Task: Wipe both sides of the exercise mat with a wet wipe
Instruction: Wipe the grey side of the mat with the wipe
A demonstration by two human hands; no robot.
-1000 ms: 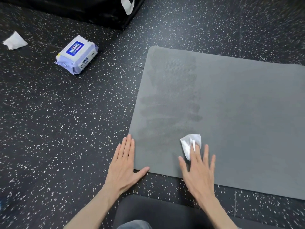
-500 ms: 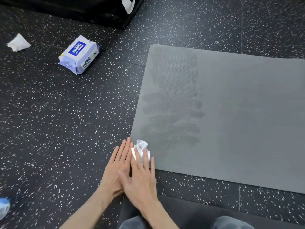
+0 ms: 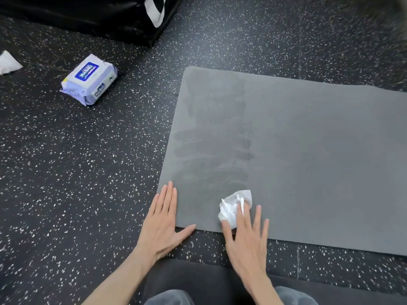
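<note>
Swept back rightward along the near edge, away from the left hand it had been touching half a second ago. Right hand flat, fingers straight and spread, pressing the crumpled white wet wipe onto the flat grey foam exercise mat, just short of its near edge. Left hand also flat, fingers together, planted on the mat's near corner, thumb along the edge, probably to keep the mat from sliding under each stroke. Darker damp streaks beyond both hands, across the left end only; dry, paler surface off to the right. Top side barely begun by the look of it, underside not yet reached. Lilac soft pack of wipes well beyond the left hand on speckled black rubber floor.
</note>
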